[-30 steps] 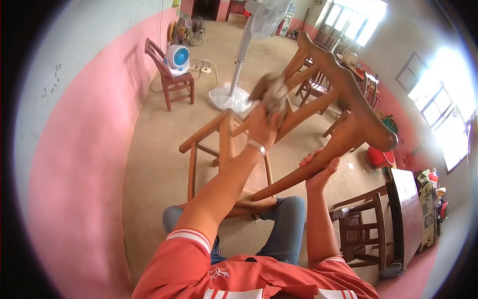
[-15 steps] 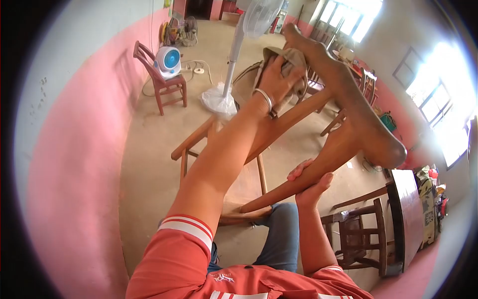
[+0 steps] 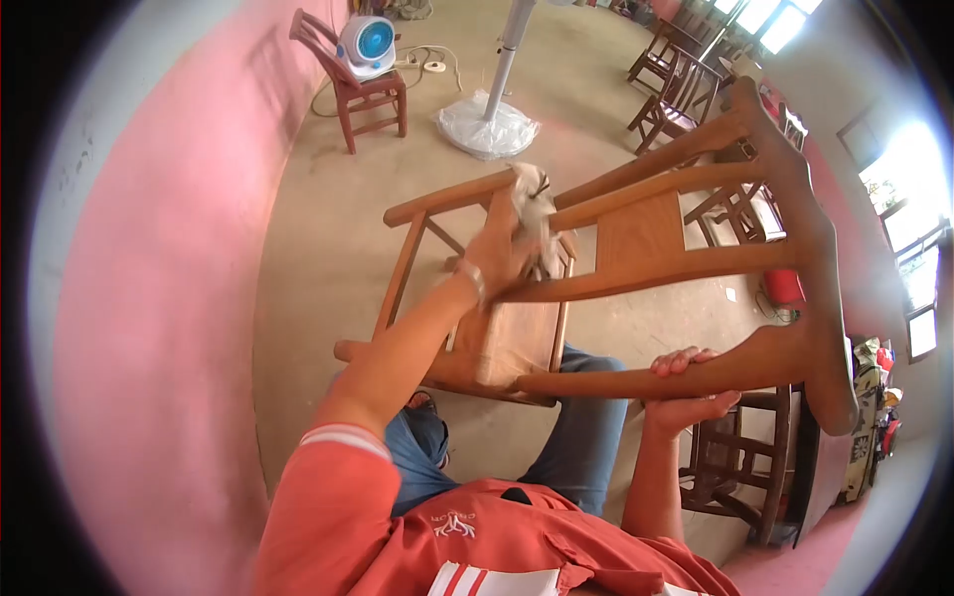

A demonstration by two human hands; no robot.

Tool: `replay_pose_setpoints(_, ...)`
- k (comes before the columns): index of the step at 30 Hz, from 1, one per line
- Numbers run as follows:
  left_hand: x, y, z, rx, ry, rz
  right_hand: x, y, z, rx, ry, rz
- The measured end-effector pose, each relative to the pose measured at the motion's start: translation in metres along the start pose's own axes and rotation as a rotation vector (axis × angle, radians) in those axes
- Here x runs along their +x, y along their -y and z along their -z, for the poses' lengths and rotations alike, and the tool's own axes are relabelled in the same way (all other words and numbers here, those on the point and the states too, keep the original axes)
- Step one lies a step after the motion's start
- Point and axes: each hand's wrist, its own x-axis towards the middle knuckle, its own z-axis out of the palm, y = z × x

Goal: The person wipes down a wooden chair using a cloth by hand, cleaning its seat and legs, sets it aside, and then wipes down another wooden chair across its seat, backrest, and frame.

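Note:
A brown wooden chair (image 3: 641, 236) is tipped in front of me, its curved top rail at the right and its seat close to my legs. My left hand (image 3: 500, 256), with a bracelet at the wrist, is closed on a crumpled pale cloth (image 3: 535, 204). The cloth lies against the lower end of the chair back, near the seat; part of that hand is blurred. Lower right, my right hand (image 3: 688, 408) wraps around the side post of the back from below, fingertips showing over its upper edge.
A small white-and-blue fan (image 3: 374, 40) sits on a small wooden chair (image 3: 374, 103) by the pink wall. Beyond my chair stands a fan base in clear plastic (image 3: 487, 127). More chairs (image 3: 686, 91) are at the back right; another dark chair (image 3: 740, 462) is close at lower right.
My left hand and the cloth have moved from near the top rail down the back toward the seat. The chair back has swung lower and to the right, and the view has tilted down.

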Motion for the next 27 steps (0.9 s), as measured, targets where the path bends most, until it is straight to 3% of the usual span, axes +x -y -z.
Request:
replay_pose_setpoints(2,-0.038,-0.027,0.023,0.146,0.170,0.155,0.002,0.001,0.010,-0.030,0.061,0.004)
replay_pose_setpoints(4,-0.062,-0.035,0.051,0.134,0.388,0.089,0.003,0.003,0.016,-0.050,0.063,0.002)
replay_pose_setpoints(5,-0.062,-0.045,0.062,0.132,0.394,0.095,0.003,0.003,0.017,-0.036,0.071,0.010)
replay_pose_setpoints(7,-0.061,-0.059,0.079,0.006,0.234,0.059,0.003,0.001,0.012,-0.044,0.073,0.045)
replay_pose_setpoints(11,0.049,0.012,0.049,-0.102,-0.529,0.048,0.000,0.003,-0.001,-0.059,0.065,0.069)
replay_pose_setpoints(13,0.106,0.049,0.022,0.013,-0.323,-0.039,0.000,0.005,0.000,-0.086,0.085,0.068)
replay_pose_setpoints(14,0.121,0.073,-0.005,0.097,-0.161,0.021,-0.001,0.005,0.000,-0.081,0.099,0.066)
replay_pose_setpoints(15,0.117,0.085,-0.040,0.377,-0.208,0.088,-0.002,0.005,0.000,-0.081,0.067,0.060)
replay_pose_setpoints(18,0.135,0.117,-0.048,0.341,-0.396,0.070,-0.001,0.001,-0.004,-0.062,0.069,0.084)
replay_pose_setpoints(21,0.141,0.179,-0.019,0.336,-0.216,0.300,-0.005,0.003,0.001,-0.090,0.052,0.094)
replay_pose_setpoints(22,0.130,0.210,-0.009,0.405,-0.263,0.411,-0.005,0.004,0.001,-0.096,0.058,0.093)
replay_pose_setpoints(24,0.110,0.298,0.014,0.456,-0.247,0.445,-0.003,0.007,-0.003,-0.126,0.067,0.097)
replay_pose_setpoints(27,0.089,0.300,0.054,0.400,-0.213,0.480,0.001,0.006,-0.011,-0.153,0.063,0.099)
